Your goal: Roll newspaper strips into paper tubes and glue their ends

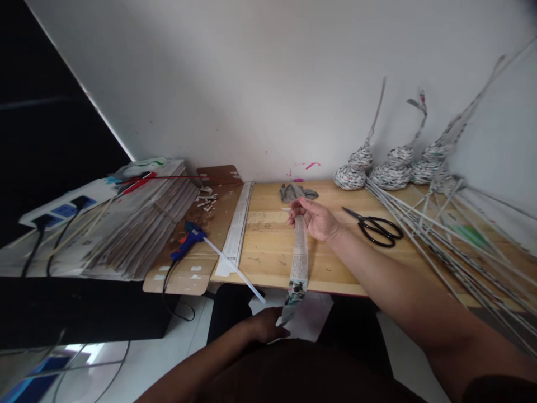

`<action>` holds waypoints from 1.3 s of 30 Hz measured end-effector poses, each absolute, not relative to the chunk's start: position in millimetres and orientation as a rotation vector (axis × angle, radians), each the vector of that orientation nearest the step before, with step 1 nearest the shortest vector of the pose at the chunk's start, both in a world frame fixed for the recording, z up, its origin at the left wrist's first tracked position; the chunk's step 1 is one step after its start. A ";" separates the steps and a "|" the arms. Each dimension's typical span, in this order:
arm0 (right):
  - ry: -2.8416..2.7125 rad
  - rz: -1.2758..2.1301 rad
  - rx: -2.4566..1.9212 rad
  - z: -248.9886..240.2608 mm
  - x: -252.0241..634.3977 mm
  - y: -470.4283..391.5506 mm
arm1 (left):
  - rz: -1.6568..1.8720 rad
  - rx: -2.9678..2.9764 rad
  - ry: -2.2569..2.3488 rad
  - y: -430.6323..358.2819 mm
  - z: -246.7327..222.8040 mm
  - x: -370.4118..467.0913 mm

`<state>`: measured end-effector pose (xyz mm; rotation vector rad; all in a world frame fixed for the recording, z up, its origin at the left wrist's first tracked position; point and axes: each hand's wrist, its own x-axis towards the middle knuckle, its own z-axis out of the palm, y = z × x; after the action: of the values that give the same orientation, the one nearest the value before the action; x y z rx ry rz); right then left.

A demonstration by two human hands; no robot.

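Observation:
A long newspaper strip [300,257] hangs between my two hands over the table's front edge. Its upper end is pinched in the fingers of my right hand [315,218], where a thin pale tip sticks out to the left. Low down, near my lap, my left hand [268,324] is closed on the strip's lower end. Behind my right hand lies a crumpled grey cloth [289,193]. Black-handled scissors [380,228] rest on the wooden table [268,246] to the right.
Woven paper gourd shapes [391,168] stand against the wall, with long paper rods [415,224] before them. At left are a newspaper stack [146,224], a blue glue gun [188,240] with a glue stick, cardboard [184,277], a power strip [62,210] and flat strips [237,235].

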<state>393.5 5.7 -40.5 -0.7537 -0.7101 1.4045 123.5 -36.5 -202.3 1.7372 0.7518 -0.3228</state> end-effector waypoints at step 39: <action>-1.172 0.181 -1.591 -73.4 416.6 26.8 | 0.434 0.880 0.455 139.2 -56.2 258.1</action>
<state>416.6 26.8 -73.4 -1.5909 -1.1721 0.1807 258.1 139.2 -56.2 0.8803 0.4548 0.4338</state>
